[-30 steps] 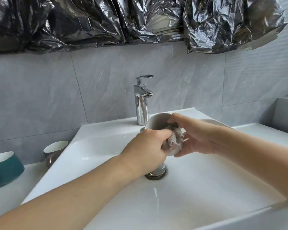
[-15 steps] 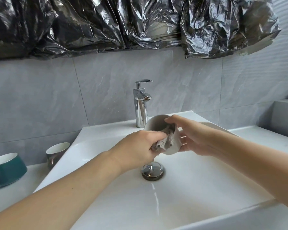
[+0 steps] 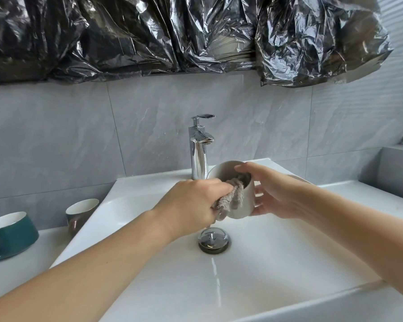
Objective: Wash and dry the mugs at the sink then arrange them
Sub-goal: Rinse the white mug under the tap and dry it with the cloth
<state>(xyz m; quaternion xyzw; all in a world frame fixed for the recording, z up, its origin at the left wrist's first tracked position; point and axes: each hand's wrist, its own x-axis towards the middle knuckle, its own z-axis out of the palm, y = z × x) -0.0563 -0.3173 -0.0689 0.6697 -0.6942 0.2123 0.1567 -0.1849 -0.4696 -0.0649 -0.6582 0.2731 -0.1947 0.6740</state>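
Note:
Above the white sink basin [image 3: 277,263] I hold a pale grey mug [image 3: 241,203], tilted with its mouth toward me. My right hand [image 3: 269,194] grips it by the rim and the far side. A grey cloth [image 3: 230,199] hangs over the mug's rim, one end inside the mug, the other bunched in my left hand [image 3: 191,203]. On the counter to the left stand a brown mug [image 3: 78,216] with a white inside and a wide teal mug [image 3: 8,235].
A chrome tap [image 3: 199,149] rises behind the mug, with no water running. The chrome drain plug [image 3: 214,240] sits below my hands. Black plastic sheeting [image 3: 172,36] covers the wall above. A grey ledge [image 3: 396,168] runs at the right.
The view has tilted down a little. My left hand has drawn back to the left, pulling the cloth partly out over the rim. The mug has turned more upright.

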